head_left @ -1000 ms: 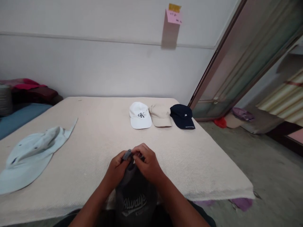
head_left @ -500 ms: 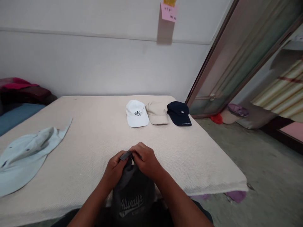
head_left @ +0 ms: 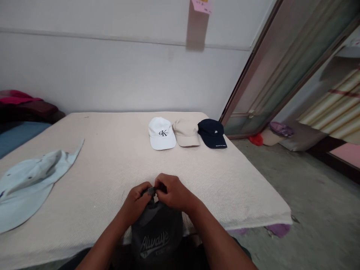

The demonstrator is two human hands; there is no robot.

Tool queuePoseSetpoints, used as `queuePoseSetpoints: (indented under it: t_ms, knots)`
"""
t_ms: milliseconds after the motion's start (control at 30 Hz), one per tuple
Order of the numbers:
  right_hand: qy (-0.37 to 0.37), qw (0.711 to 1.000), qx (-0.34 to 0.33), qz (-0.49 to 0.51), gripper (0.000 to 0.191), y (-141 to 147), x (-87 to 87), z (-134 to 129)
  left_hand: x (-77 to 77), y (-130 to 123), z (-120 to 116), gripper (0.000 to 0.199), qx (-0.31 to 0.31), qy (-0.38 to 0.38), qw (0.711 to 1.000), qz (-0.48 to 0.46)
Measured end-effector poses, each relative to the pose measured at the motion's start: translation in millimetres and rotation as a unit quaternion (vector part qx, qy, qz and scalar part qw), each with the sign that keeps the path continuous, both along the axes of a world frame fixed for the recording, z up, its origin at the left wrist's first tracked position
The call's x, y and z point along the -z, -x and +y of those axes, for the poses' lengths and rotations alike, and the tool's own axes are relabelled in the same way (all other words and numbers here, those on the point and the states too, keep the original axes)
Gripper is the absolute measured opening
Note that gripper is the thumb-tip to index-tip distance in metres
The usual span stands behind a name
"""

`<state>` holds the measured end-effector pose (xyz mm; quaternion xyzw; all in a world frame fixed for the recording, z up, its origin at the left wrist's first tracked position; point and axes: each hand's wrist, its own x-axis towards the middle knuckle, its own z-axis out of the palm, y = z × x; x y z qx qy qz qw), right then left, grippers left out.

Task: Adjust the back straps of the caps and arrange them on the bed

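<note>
A dark grey cap with "Always" lettering is held at the near edge of the bed, close to my body. My left hand is closed on its strap at the top. Just beside it, my right hand pinches the other side of the strap by a small grey buckle. Beyond them, a white cap, a beige cap and a navy cap sit in a row. A pale blue cap lies on its side at the left, its strap undone.
The caps rest on a bed with a cream cover. Folded cloths are piled at the far left. A sliding door stands at the right, with bags on the floor near it.
Both hands have shifted slightly around the strap, and the buckle now sits between their fingertips. The view has tilted down a little; the other caps lie where they were.
</note>
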<state>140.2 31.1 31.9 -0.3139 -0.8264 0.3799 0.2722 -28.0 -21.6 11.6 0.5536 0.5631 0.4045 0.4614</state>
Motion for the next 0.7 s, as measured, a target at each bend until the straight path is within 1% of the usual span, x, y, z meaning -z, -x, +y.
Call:
queuePoseSetpoints:
  t_ms: [133,200,300,367,500,567,700]
  knots:
    - [0.013,1.0,0.024,0.012,0.013,1.5,2.0,0.9,-3.4,-1.6,0.5,0.019,-0.009,0.006,0.999,-0.039]
    - [0.039,0.998,0.033,0.031,0.01,2.2,2.5,1.2,-6.0,-2.3,1.0,0.02,-0.022,0.002,0.998,-0.066]
    - [0.101,0.991,0.039,0.082,0.006,3.1,2.7,0.6,-8.6,-2.6,1.5,0.018,-0.037,0.001,0.996,-0.085]
    - [0.118,0.987,0.028,0.107,0.009,3.5,2.4,-0.5,-8.7,-2.1,1.7,0.016,-0.039,-0.003,0.996,-0.082]
    - [0.059,0.994,-0.006,0.089,0.021,3.7,1.4,-1.6,-5.7,0.1,2.1,0.016,-0.029,-0.01,0.998,-0.055]
    - [0.039,0.997,-0.004,0.062,0.019,3.6,1.6,-1.0,-3.9,0.7,1.9,0.016,-0.023,-0.007,0.999,-0.039]
    - [0.037,0.999,0.019,0.011,0.014,3.8,3.7,1.3,-1.8,0.0,0.8,0.017,-0.015,-0.001,1.0,-0.007]
